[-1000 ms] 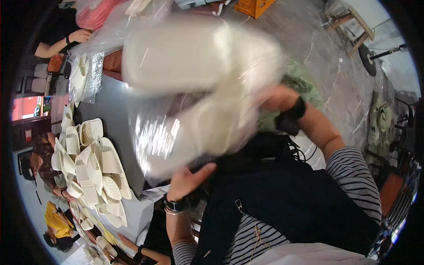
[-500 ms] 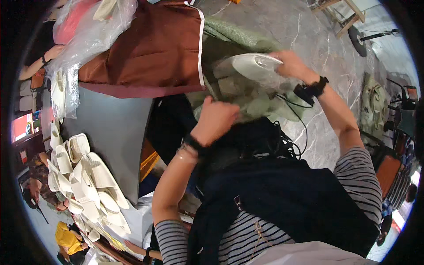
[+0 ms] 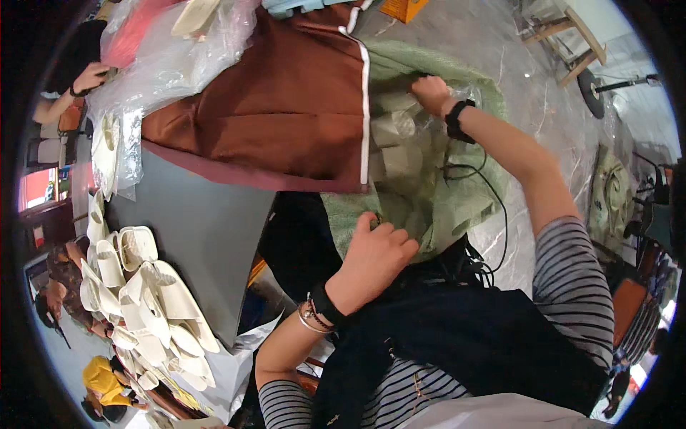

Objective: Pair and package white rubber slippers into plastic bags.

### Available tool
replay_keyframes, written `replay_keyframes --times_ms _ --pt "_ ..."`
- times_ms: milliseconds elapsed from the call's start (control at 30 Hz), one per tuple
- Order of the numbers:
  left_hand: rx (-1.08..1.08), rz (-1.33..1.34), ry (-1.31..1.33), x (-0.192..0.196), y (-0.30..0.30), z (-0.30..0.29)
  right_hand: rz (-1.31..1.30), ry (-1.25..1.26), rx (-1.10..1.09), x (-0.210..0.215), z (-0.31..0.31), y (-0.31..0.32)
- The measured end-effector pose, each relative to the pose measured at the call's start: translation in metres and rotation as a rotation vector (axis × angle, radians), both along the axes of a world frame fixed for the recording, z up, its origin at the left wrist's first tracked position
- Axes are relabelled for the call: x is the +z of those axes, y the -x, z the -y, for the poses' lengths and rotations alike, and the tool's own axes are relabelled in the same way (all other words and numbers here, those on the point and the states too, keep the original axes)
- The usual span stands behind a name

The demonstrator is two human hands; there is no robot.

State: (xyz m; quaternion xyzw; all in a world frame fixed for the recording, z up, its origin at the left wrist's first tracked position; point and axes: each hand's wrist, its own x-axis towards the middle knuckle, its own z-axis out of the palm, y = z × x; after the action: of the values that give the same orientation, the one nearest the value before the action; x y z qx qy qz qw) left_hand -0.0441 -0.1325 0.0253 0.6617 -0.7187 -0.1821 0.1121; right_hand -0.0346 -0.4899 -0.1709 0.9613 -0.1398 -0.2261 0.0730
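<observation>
Left hand (image 3: 375, 250) is clamped on the near rim of the green sack (image 3: 457, 200); right hand (image 3: 431, 93) is buried at its far end, fingers closed around plastic-wrapped slippers (image 3: 396, 143) inside.

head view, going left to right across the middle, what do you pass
pile of cream slippers → grey table → left hand gripping the green sack → striped sleeve → green bag on the floor
</observation>
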Motion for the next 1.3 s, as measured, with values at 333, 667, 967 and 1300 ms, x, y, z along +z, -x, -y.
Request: replay_keyframes --times_ms 333,667,967,1300 --pt "0.136 -0.082 -0.072 -0.014 -0.004 -0.031 0.476 -0.441 0.186 -0.046 -0.114 -0.114" --pt "0.31 -0.444 0.297 0.047 -0.068 -0.035 -0.158 -0.484 0.281 0.077 -0.079 -0.048" --pt "0.797 -0.308 0.552 0.114 -0.131 -0.08 -0.033 -1.204 0.625 0.304 -0.116 -0.035" --pt "0.647 -0.449 0.533 0.088 -0.116 -0.062 0.812 -0.608 0.21 0.229 -0.16 -0.329"
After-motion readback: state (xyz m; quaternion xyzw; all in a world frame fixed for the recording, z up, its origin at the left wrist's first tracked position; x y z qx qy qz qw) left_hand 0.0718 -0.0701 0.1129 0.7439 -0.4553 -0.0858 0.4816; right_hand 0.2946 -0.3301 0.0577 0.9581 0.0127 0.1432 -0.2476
